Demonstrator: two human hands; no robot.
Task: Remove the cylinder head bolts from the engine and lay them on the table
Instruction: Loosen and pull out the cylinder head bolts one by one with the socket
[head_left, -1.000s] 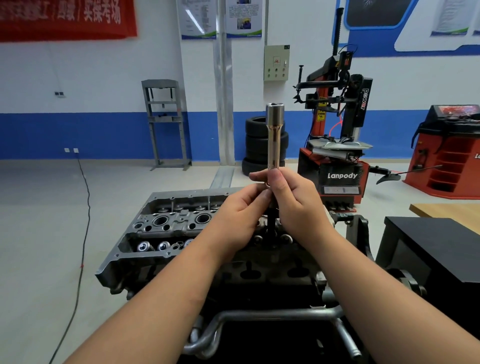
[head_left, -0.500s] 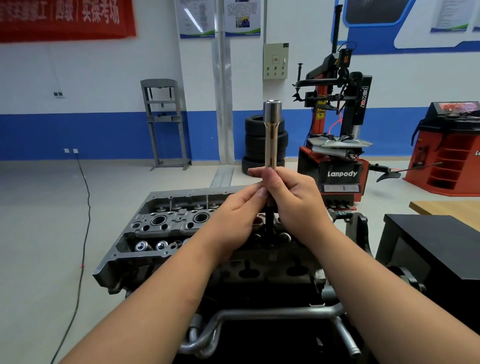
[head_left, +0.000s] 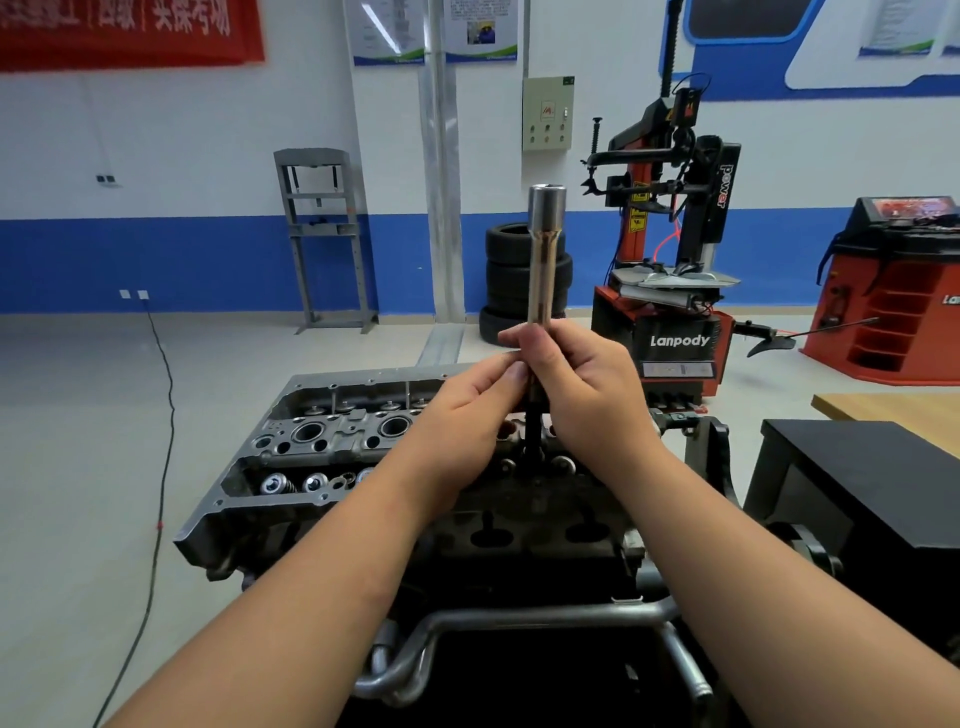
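Little has moved since the earlier frames: both hands hold the same upright tool at the same height above the engine, and only the camera's view has shifted slightly. The right hand (head_left: 587, 387) is wrapped around the long socket extension (head_left: 543, 270), its fingers curled round the shaft just below the bright metal part. The left hand (head_left: 467, 410) pinches the same shaft from the other side, thumb and fingertips meeting it beside the right hand. The tool stands vertical, its wide socket end pointing up, and below the hands a dark shaft (head_left: 533, 431) runs down into the cylinder head (head_left: 311, 447), near its middle. Whether that shaft is a bolt or part of the tool cannot be told. The engine sits on a stand in front of the person, valve springs showing along its near left edge. A black worktop (head_left: 872, 467) stands to the right, just beside a wooden one (head_left: 893, 410)
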